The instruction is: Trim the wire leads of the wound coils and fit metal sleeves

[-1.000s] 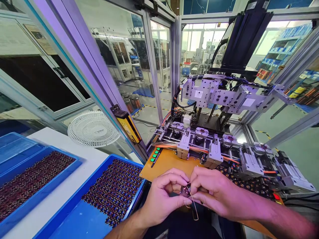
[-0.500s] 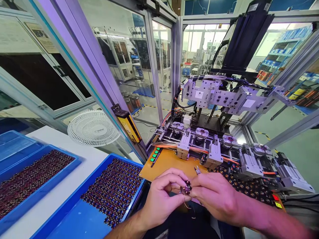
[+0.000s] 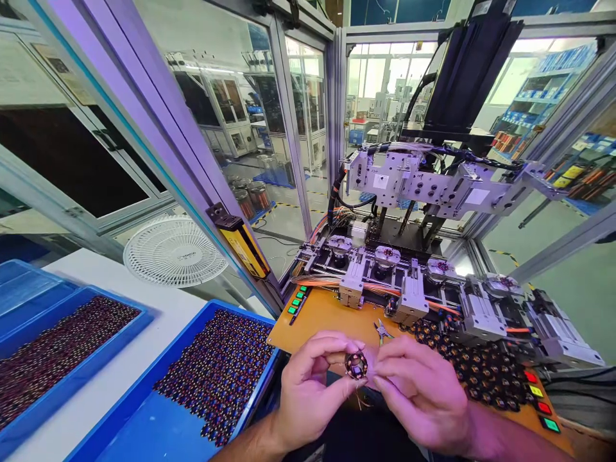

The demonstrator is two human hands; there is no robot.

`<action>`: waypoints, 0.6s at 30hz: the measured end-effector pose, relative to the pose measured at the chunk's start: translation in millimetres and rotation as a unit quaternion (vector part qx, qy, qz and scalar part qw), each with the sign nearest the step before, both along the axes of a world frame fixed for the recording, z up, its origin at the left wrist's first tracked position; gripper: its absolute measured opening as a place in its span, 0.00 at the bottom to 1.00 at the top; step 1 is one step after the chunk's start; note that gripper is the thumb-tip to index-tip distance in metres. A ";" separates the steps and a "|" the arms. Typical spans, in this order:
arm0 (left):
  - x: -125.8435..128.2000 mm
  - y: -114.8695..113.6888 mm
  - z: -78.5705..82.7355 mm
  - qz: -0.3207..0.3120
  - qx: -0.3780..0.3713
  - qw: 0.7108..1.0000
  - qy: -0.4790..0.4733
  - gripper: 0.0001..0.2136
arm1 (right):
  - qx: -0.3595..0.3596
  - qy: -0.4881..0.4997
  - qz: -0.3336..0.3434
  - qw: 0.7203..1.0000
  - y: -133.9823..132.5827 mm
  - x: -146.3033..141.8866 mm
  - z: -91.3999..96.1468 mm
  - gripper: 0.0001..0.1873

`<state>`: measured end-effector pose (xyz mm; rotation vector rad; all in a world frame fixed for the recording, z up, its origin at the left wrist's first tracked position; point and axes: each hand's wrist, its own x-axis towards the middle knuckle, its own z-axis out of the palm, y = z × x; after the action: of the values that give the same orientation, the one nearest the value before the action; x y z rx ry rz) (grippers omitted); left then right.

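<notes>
A small round motor stator (image 3: 356, 365) with dark poles and copper windings is pinched between the thumb and fingers of my left hand (image 3: 315, 388). Its open centre faces me, and thin copper-coloured wires (image 3: 359, 399) hang below it. Close against its right side is my right hand (image 3: 421, 388), with thumb and fingertips pressed together; whatever they grip is too fine to make out. Just beyond my hands, side cutters (image 3: 382, 330) lie on the orange worktop (image 3: 327, 321). Many similar dark stators (image 3: 481, 369) sit on the worktop to the right.
A blue tray (image 3: 158, 417) with rows of stators stands to the left, with another filled blue tray (image 3: 144, 314) farther left. Behind the worktop is a machine with round fixtures (image 3: 387, 256) and clamp blocks. Lit buttons (image 3: 297, 300), a yellow sensor (image 3: 245, 251) and a white fan (image 3: 176, 250) are nearby.
My right hand has shifted slightly right and drawn back from the stator. The stator has turned so its open centre shows more. The view has moved slightly, exposing more of the cutters.
</notes>
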<state>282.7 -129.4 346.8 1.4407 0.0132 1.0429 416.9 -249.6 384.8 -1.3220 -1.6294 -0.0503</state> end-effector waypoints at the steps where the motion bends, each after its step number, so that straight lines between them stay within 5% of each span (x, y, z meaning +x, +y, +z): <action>1: 0.1 0.4 -0.3 0.013 0.024 1.000 -0.006 0.24 | -0.017 0.039 -0.007 0.999 -0.1 -2.3 2.0 0.06; 9: -0.9 4.8 -1.4 0.046 0.155 0.987 0.005 0.23 | -0.149 0.142 -0.049 0.977 1.1 -9.3 2.0 0.07; 18: -2.6 5.4 -1.6 0.065 0.154 0.984 0.055 0.21 | -0.092 0.146 -0.026 0.985 4.1 -11.5 -0.9 0.07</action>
<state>280.1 -124.0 345.2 1.7965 0.0277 1.1048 405.5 -245.5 383.9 -1.4366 -1.3752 0.2577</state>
